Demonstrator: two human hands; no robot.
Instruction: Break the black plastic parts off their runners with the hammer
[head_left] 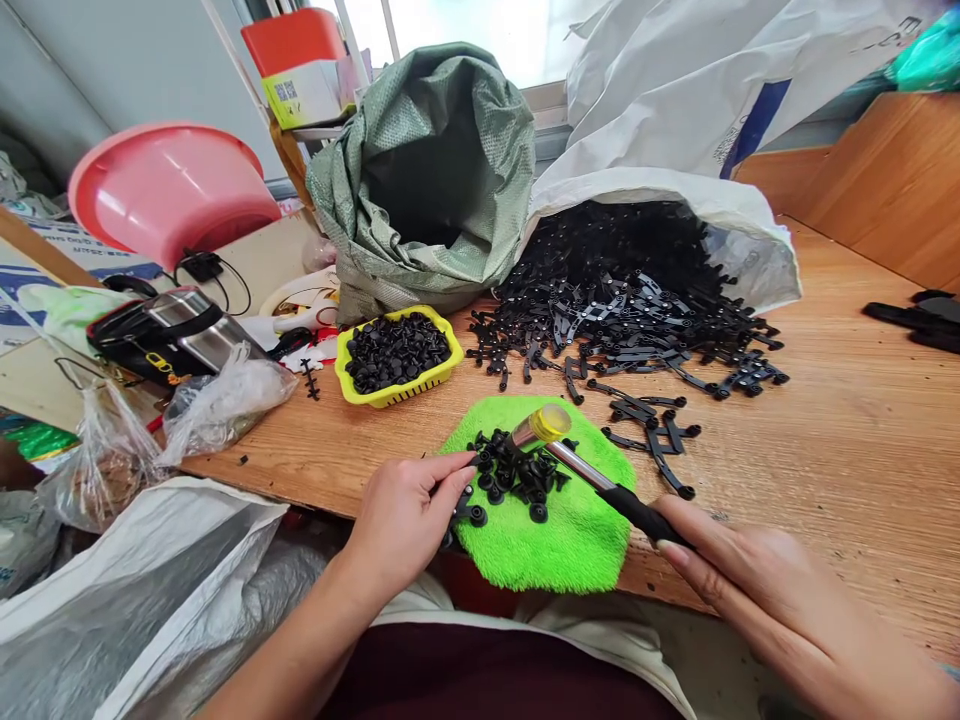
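A bright green cloth (555, 560) lies at the table's front edge with a pile of small black round parts (536, 485) on it. My left hand (412, 510) pinches a black linked plastic piece (461, 508) at the cloth's left side; the fingers partly cover it. My right hand (727, 560) is wrapped round the black grip of a mallet (585, 465), whose yellow-faced head is over the pile. Behind the cloth, a yellow basket (397, 397) holds many more small black parts. Black linked strips (622, 320) spill out of a white sack behind and to the right.
An open green woven sack (442, 270) stands behind the basket. On the left are a pink basin (172, 190), a steel flask (199, 325) and clear plastic bags (225, 400). Loose black strips (660, 440) lie right of the cloth. White sacking (142, 600) hangs at lower left.
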